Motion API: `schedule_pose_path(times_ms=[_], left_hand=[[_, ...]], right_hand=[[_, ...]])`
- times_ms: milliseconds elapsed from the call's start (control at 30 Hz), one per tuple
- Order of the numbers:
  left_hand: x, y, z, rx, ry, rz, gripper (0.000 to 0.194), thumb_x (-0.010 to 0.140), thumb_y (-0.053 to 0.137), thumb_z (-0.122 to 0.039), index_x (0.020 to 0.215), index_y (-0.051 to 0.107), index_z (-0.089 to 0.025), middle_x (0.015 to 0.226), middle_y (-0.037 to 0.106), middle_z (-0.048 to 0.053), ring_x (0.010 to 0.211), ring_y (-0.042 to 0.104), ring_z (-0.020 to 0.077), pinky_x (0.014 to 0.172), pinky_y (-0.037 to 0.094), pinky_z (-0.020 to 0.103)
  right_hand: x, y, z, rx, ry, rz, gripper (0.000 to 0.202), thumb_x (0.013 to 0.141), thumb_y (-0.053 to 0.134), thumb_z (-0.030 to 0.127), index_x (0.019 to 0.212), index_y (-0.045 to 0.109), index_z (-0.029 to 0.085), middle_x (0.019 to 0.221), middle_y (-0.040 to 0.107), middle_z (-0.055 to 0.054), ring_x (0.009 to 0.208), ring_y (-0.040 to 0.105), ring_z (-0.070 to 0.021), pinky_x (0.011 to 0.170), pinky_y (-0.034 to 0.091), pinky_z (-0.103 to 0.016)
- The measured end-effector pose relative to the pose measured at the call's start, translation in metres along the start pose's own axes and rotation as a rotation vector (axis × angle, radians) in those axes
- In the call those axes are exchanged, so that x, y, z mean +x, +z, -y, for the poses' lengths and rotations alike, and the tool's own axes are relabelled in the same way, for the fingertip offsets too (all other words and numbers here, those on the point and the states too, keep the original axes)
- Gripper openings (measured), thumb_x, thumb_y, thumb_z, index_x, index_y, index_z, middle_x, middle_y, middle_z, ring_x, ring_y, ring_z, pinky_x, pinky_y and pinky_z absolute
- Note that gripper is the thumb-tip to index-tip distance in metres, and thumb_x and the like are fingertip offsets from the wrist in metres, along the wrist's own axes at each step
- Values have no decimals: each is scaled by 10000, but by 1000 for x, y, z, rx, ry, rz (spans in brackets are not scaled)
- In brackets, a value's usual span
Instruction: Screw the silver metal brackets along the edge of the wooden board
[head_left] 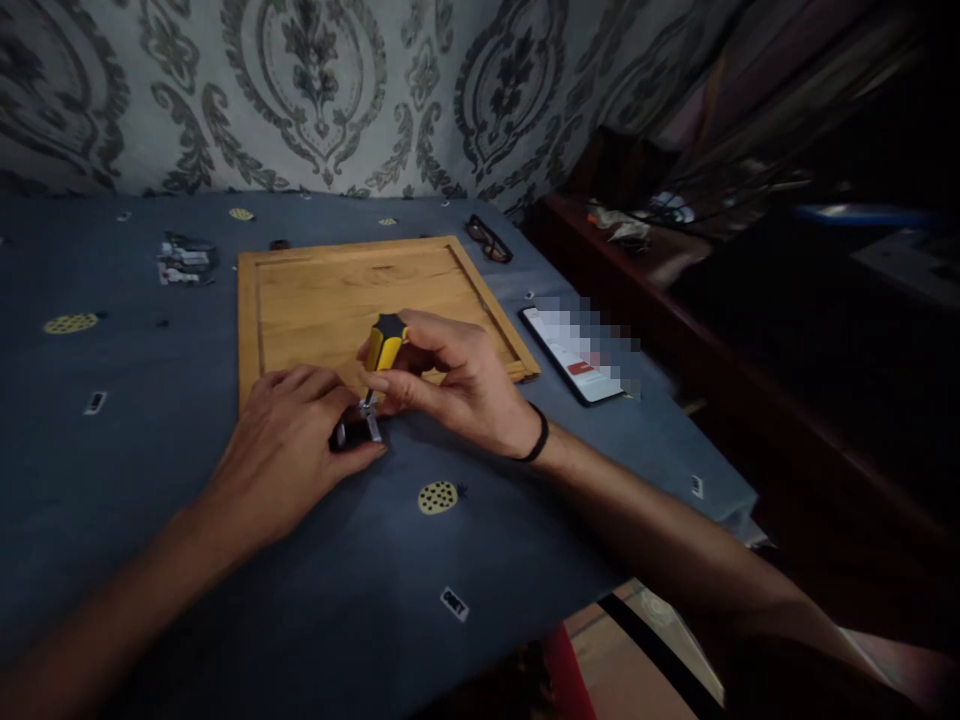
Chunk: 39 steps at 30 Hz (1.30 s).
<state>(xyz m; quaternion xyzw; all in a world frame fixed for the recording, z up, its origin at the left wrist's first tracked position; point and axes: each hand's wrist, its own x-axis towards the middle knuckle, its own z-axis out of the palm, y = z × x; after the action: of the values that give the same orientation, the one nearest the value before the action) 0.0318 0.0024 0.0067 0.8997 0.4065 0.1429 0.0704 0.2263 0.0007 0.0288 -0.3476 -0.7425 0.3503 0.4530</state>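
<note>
My right hand (442, 385) grips a short screwdriver (382, 352) with a yellow and black handle, held upright with its tip down. The tip meets a small dark object with a metal part (360, 428) that my left hand (289, 455) pins against the blue cloth. Most of that object is hidden under my fingers. Both hands work at the near edge of a wooden board (322, 290). A black band circles my right wrist.
The blue patterned cloth (150, 470) covers the table. A lit phone (577, 355) lies right of the board, dark glasses (489, 240) behind it, a small clear packet (184, 260) at the back left. Dark furniture stands to the right.
</note>
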Motion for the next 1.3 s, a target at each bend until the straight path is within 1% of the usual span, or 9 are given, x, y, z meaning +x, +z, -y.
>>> schedule_pose_path(times_ms=[100,167,233,333,533,767,933,1133,1300], left_hand=[[1,-2,-2,10,-18,17,339,839,732,-415,1087,713,-185,1035,679,86,1037,615,337,917,462,508],[1,-4,-2,15,-28,38,335,834,744,-444,1028,723,-172,1012,676,84,1032,611,329,909,461,495],[1,-5,-3,15,-36,61,329,828,753,-458,978,724,-166,983,673,75,1024,609,316,903,458,480],[2,-6,-3,10,-51,85,337,824,764,-461,977,722,-163,987,678,65,1038,604,306,912,449,473],[1,-6,-3,14,-38,84,326,855,734,-474,959,714,-165,1004,673,68,1059,593,296,925,441,456],[-1,-5,-2,34,-27,82,331,872,713,-478,984,699,-167,1029,669,74,1065,584,291,923,433,444],[-1,-5,-3,30,-28,88,338,873,716,-476,988,697,-158,1031,666,76,1069,581,291,933,431,449],[0,-5,-3,32,-39,95,339,870,720,-477,974,701,-155,1015,661,79,1073,586,300,933,436,456],[-1,-3,-2,32,-31,75,338,876,712,-472,995,704,-157,1021,661,80,1084,582,302,944,432,459]], right_hand=[[-1,4,-2,-87,-43,-95,330,862,704,482,745,577,201,702,545,27,596,559,-86,516,478,-220],[-2,7,0,-125,-112,-241,333,807,772,451,692,564,217,661,544,36,530,530,-78,462,455,-222],[-2,8,3,-84,-83,-427,279,808,777,415,755,582,223,737,602,33,490,549,-71,422,466,-229],[-2,8,7,-59,-124,-514,243,830,758,403,797,606,216,721,619,37,448,561,-68,373,454,-223],[-4,11,-1,-137,-44,-375,244,777,819,369,761,623,225,685,580,45,482,570,-75,409,462,-221],[-6,13,-3,-177,-22,-362,266,760,819,437,761,622,259,682,590,23,505,576,-116,422,473,-262],[-6,14,-5,-192,-1,-360,279,764,810,461,770,616,259,683,584,33,520,574,-111,437,485,-257],[-6,13,-8,-199,-41,-317,261,777,810,419,762,620,241,698,597,24,531,567,-102,445,484,-246],[-5,13,-2,-109,-47,-238,178,824,772,355,894,674,225,862,674,2,632,635,-103,481,532,-220]])
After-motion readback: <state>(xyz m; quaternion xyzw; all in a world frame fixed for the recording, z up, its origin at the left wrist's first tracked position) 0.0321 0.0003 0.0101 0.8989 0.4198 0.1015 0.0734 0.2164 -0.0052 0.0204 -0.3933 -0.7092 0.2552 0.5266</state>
